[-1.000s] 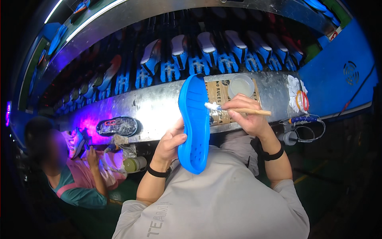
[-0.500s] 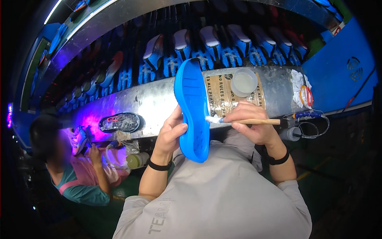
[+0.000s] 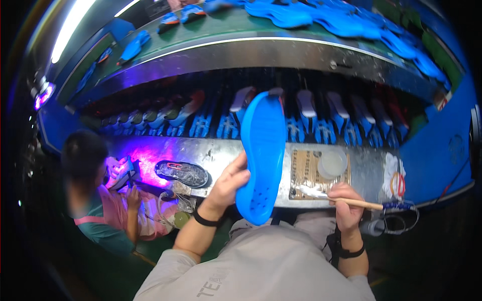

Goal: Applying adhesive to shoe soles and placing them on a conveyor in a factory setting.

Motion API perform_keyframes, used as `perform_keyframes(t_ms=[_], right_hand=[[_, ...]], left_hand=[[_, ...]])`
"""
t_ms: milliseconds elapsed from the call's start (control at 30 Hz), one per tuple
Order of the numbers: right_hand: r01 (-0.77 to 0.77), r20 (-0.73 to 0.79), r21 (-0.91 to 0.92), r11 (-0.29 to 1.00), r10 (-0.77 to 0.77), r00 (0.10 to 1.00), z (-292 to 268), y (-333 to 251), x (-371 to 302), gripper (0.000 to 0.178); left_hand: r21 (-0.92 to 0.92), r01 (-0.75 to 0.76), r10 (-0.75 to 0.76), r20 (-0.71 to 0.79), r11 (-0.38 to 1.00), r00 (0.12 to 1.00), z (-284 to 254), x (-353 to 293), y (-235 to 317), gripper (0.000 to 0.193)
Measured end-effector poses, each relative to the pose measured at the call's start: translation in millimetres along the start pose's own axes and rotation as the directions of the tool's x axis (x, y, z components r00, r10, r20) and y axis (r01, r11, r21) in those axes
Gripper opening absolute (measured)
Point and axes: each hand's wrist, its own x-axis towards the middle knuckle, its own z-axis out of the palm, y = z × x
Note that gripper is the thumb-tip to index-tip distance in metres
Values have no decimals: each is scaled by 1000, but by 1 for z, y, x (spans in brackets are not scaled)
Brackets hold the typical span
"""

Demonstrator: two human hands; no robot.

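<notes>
A bright blue shoe sole (image 3: 262, 155) is held nearly upright by my left hand (image 3: 230, 181), which grips its left edge near the middle. Small holes dot the lower end of the sole. In my right hand (image 3: 347, 204) is a brush (image 3: 362, 203) with a wooden handle and white bristles. The bristles point left, apart from the sole, over a piece of brown cardboard (image 3: 301, 173). On that cardboard stands a round translucent cup (image 3: 332, 165) with pale liquid, just above the brush.
A dark shoe sole (image 3: 182, 172) lies on the metal bench (image 3: 226, 150). White cloth gloves (image 3: 389, 175) lie at right. Shoes on blue holders (image 3: 325, 131) line the back; above, a green conveyor (image 3: 221, 27) carries blue soles. A co-worker (image 3: 95, 200) sits at left holding a shoe.
The brush has moved away from the sole's right edge, out to the right beside the cup. My left hand still holds the sole. The view has tilted up, showing more of the conveyor.
</notes>
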Motion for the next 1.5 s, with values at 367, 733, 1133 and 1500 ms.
perform_keyframes(t_ms=[367,733,1133,1500], right_hand=[[-82,-106,-15,997,80,991,12,16,-14,19],[-69,-96,-107,992,59,994,-13,43,-34,22],[-76,13,-160,984,79,997,5,26,-25,20],[-126,-64,-304,944,112,992,-23,34,-10,17]], left_hand=[[549,-377,626,-384,746,679,-83,237,204,38],[422,906,742,-592,-47,314,-247,155,300,37],[798,557,883,-412,231,226,-274,110,275,34],[992,-85,982,-104,91,-158,-196,56,214,15]])
